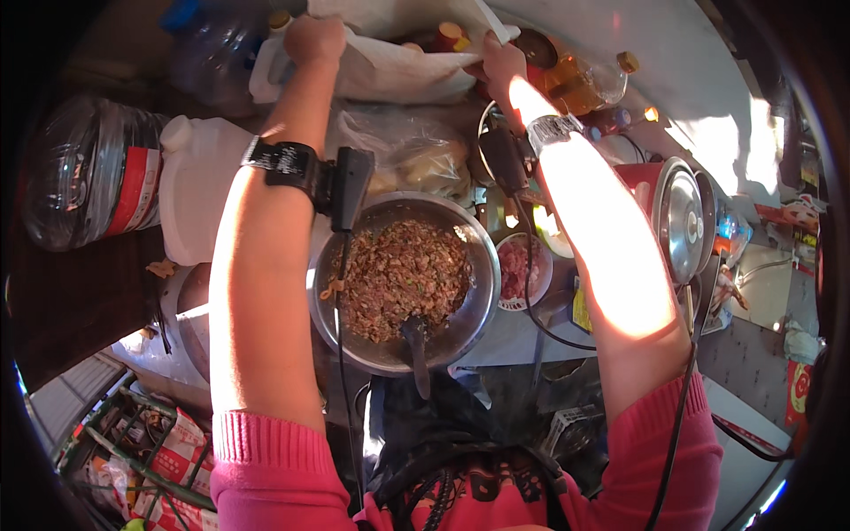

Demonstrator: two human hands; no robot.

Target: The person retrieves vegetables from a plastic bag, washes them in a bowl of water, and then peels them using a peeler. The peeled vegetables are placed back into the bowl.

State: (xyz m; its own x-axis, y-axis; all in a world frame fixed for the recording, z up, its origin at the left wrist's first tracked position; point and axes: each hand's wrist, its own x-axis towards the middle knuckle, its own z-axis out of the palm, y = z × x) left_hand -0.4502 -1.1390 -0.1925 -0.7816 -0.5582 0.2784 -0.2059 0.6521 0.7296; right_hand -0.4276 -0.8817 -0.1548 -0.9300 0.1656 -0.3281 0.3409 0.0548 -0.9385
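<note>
Both arms reach to the far side of the work surface. My left hand (316,40) is closed like a fist on the left part of a white sack (398,69), which could be cloth or plastic. At the sack's right edge, my right hand (503,64) is closed on the material, its fingertips partly hidden. The sack hangs stretched between the hands. Nearer to me stands a steel bowl (485,265) of minced meat filling (398,274); a dark-handled spoon or spatula (416,350) leans in it. A clear plastic bag (403,150) with pale round pieces lies behind the bowl.
At right are a small bowl of pinkish meat (518,270), a red pot with a steel lid (682,221) and an oil bottle (584,84). At left stand a white jug (199,186) and a large clear bottle (88,173). A green crate (133,451) sits lower left.
</note>
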